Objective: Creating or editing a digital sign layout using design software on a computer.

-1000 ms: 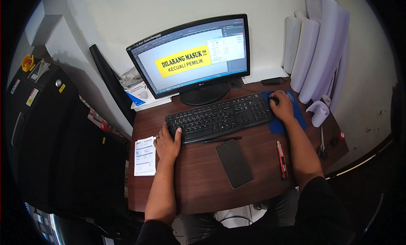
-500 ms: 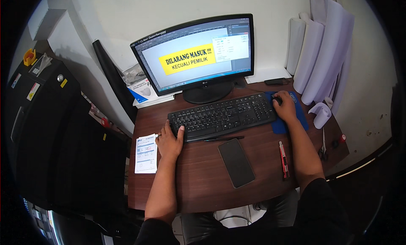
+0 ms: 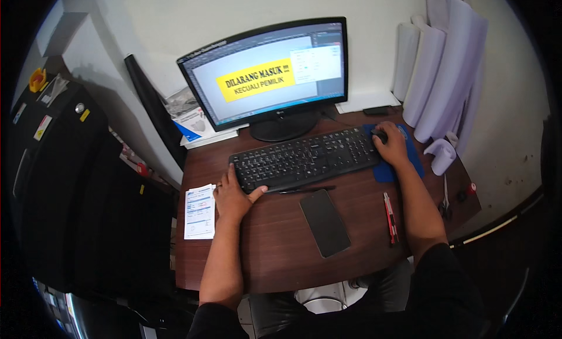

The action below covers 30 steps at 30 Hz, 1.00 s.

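My left hand (image 3: pixel 233 200) rests at the left end of the keyboard (image 3: pixel 307 157), thumb and fingers apart, probably keeping keys within reach. Right of the keyboard, my right hand (image 3: pixel 394 145) curls its grip over the mouse (image 3: pixel 380 135), whose blue pad (image 3: pixel 384 174) likely helps it glide. The phone (image 3: pixel 325 223) lies on the keyboard's near side, seemingly set aside.

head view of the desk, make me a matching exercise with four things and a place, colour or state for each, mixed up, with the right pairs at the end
Column one
1. smartphone
2. box cutter
3. mouse pad
4. left hand

Column two
A. at the left end of the keyboard
B. blue, beneath the computer mouse in the right hand
C. slim, red and black
D. lying flat, its screen dark

Right pairs: 1-D, 2-C, 3-B, 4-A
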Motion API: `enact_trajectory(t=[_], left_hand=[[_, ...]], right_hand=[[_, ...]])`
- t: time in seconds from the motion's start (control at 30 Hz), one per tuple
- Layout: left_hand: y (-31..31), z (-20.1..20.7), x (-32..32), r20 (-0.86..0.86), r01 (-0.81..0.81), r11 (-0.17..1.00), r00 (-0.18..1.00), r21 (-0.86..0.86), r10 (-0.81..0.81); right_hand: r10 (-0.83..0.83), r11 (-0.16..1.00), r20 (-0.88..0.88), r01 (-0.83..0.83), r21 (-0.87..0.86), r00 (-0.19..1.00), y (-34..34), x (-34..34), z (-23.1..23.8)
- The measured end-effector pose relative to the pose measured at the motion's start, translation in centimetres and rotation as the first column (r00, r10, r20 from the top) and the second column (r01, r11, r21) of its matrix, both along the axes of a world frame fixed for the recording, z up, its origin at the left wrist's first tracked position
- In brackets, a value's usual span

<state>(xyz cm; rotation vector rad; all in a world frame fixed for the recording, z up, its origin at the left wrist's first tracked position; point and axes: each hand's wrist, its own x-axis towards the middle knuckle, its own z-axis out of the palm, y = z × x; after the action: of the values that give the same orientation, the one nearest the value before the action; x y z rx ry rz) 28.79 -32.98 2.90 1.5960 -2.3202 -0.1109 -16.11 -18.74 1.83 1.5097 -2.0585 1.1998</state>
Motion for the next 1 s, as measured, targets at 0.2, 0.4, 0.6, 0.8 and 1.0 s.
enact_trajectory(t=[0.2, 0.4, 0.6, 0.8, 1.0], left_hand=[[-0.7, 0.0, 1.3, -0.068, 0.002, 1.000, 0.998, -0.018, -0.003], [-0.1, 0.8, 0.5, -0.055, -0.007, 1.000, 0.998, 0.007, 0.007], [-0.3, 0.5, 1.3, -0.040, -0.029, 0.999, 0.999, 0.033, 0.031], [0.0, 1.1, 1.0, -0.045, -0.038, 0.997, 0.998, 0.071, 0.041], [-0.2, 0.5, 1.4, -0.025, -0.033, 0.999, 0.999, 0.023, 0.034]], right_hand=[[0.337, 0.939, -0.152, -0.320, 0.126, 0.929, -1.0, 1.3, 2.2], [0.283, 0.936, -0.147, -0.239, 0.260, 0.948, -0.3, 2.6, 2.2], [0.318, 0.898, -0.178, -0.235, 0.372, 0.931, 0.7, 4.4, 3.4], [0.178, 0.892, -0.122, -0.108, 0.438, 0.976, 1.9, 1.3, 4.2], [0.159, 0.889, -0.101, -0.098, 0.448, 0.982, 1.9, 1.6, 3.7]])
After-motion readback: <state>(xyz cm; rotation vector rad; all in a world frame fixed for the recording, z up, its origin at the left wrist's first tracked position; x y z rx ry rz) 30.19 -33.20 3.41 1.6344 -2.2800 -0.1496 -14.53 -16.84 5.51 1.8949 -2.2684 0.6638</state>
